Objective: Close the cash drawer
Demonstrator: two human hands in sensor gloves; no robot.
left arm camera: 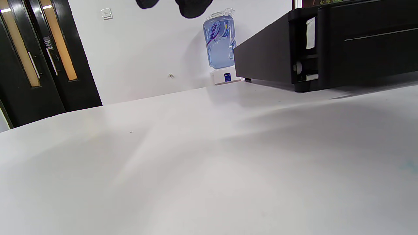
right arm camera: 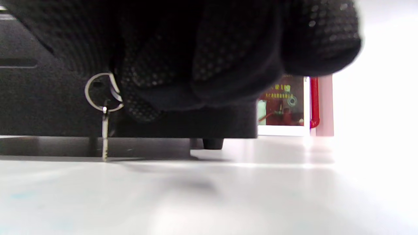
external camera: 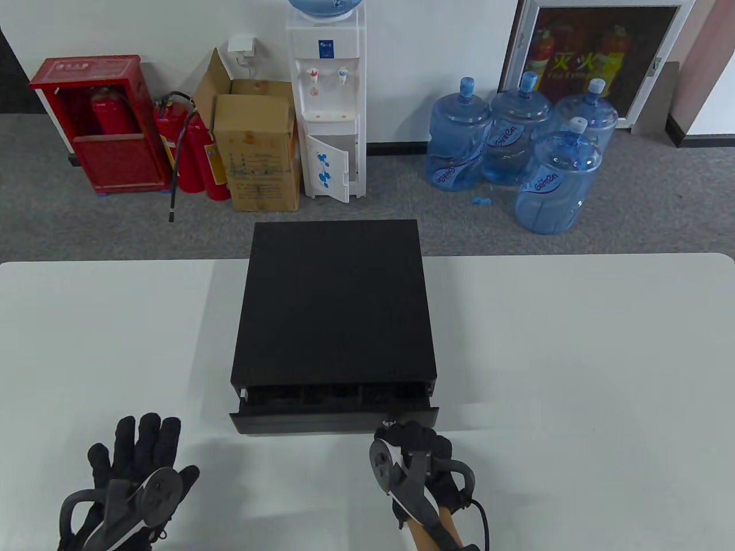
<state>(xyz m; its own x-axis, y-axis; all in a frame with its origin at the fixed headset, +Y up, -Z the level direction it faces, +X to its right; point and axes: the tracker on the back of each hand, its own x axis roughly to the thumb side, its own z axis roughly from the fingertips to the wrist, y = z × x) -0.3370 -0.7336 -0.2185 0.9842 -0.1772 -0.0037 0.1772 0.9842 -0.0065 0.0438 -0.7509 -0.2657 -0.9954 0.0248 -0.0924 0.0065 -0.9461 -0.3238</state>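
Observation:
The black cash drawer box sits mid-table. Its drawer stands out a little at the near side, showing a strip of dark compartments. My right hand is at the drawer front's right part, fingers curled against it. A key ring with a hanging key dangles just left of them. Whether the fingers pinch a key in the lock is hidden. My left hand rests flat on the table, fingers spread, left of the drawer and apart from it. The drawer's gap also shows in the left wrist view.
The white table stretches to both sides of the box. Beyond its far edge, on the floor, stand a water dispenser, cardboard boxes, fire extinguishers and several blue water bottles.

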